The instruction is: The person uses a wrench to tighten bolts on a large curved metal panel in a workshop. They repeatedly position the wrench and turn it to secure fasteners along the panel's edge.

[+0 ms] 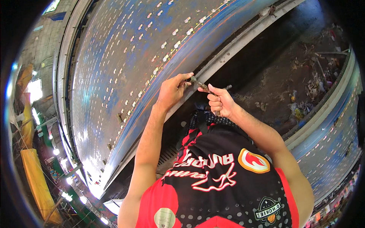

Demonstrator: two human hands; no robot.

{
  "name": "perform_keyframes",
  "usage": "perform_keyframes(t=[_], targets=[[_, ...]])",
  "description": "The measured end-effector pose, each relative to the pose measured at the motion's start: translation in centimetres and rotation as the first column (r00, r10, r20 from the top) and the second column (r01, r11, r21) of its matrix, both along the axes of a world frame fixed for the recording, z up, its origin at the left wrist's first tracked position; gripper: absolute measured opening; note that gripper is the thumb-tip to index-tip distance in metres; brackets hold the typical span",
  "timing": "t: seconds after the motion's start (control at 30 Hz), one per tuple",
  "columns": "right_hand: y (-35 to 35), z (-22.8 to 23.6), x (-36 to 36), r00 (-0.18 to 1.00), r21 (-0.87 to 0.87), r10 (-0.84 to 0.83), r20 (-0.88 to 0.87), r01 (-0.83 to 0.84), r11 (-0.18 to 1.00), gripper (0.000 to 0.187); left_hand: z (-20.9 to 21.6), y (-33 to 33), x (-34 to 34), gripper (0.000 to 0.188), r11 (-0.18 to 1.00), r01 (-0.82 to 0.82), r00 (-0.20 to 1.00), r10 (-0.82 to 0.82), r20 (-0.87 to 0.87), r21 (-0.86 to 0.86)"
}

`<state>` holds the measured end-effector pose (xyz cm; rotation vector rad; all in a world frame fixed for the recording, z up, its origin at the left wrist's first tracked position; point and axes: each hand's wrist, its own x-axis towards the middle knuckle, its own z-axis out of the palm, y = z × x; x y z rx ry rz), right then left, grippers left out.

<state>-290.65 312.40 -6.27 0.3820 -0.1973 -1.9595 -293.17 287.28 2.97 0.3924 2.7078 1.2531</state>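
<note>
My left hand reaches to the near edge of a long printed table, its fingers pinched around a small metal piece at the far end of a dark metal tool. My right hand is closed around the crossbar handle of this dark metal tool, which looks like a screw clamp. One bar end sticks out above the fist and another shows below it. The tool slants from the right fist up to the left fingertips, over the pale metal rail. The fingers hide part of its head.
A long table with rows of small printed white shapes and blue stains spreads ahead. Beyond a dark gap, scraps and litter lie on the floor at right. Another printed table stands there. Yellow cloth hangs at far left.
</note>
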Motion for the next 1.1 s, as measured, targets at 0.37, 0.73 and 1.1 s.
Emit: perform_keyframes(t=[0.37,0.73,1.1], targets=[[-0.9,0.5,-0.7,-0.143,0.034,0.555,-0.819,0.955,0.296,0.026,-0.2,0.1,-0.6,0.045,0.993,0.109,0.991,-0.112,-0.078,-0.040],[1.7,4.0,-2.1,-0.432,-0.165,0.896,0.105,0.880,0.444,0.050,-0.1,0.1,-1.0,0.035,0.985,0.135,0.985,-0.145,-0.089,-0.109],[7.5,2.3,2.3,-0.072,0.037,0.994,-0.081,0.996,0.075,0.042,-2.4,-0.5,-1.0,0.033,0.982,0.129,0.990,-0.120,-0.073,0.137]])
